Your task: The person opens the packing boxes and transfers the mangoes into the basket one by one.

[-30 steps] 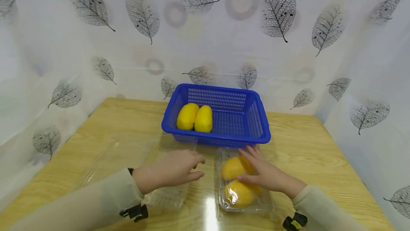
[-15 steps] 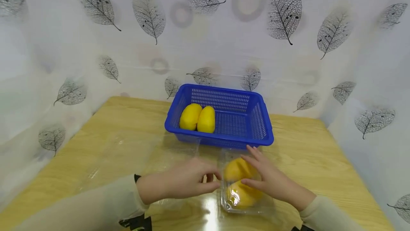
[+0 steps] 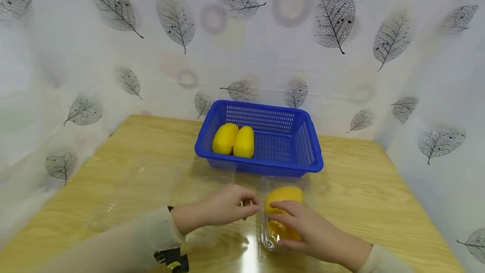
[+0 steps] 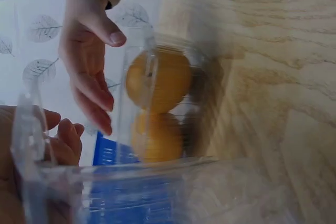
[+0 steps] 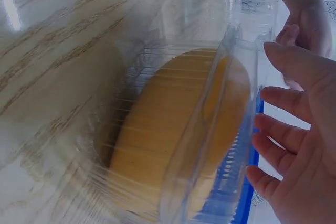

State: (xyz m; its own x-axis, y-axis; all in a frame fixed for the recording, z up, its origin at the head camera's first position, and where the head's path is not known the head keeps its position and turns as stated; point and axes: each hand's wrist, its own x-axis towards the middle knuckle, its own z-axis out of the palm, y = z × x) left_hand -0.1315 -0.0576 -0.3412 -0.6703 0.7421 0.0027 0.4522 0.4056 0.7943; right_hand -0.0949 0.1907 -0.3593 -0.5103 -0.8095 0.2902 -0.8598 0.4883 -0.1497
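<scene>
A clear plastic clamshell box (image 3: 267, 235) stands on the table with two yellow mangoes (image 3: 284, 197) inside, its lid lying over them. My right hand (image 3: 308, 229) is over the box's right part, fingers spread and lightly bent; in the right wrist view the fingertips (image 5: 268, 95) are right at the rim. Beside the box's left edge hovers my left hand (image 3: 231, 205), fingers loosely curled with nothing visible in them. Beneath it lies a second clear box (image 3: 204, 176), opened flat, which overlaps the left hand in the left wrist view.
Behind the boxes stands a blue plastic basket (image 3: 299, 155) with two yellow mangoes (image 3: 243, 141) at its left side. The wooden table (image 3: 363, 189) meets a leaf-patterned sheet (image 3: 265, 54) at its back and sides.
My left hand has moved right, up to the filled box, and its fingers have curled more. My right hand has drawn back toward me over the lid.
</scene>
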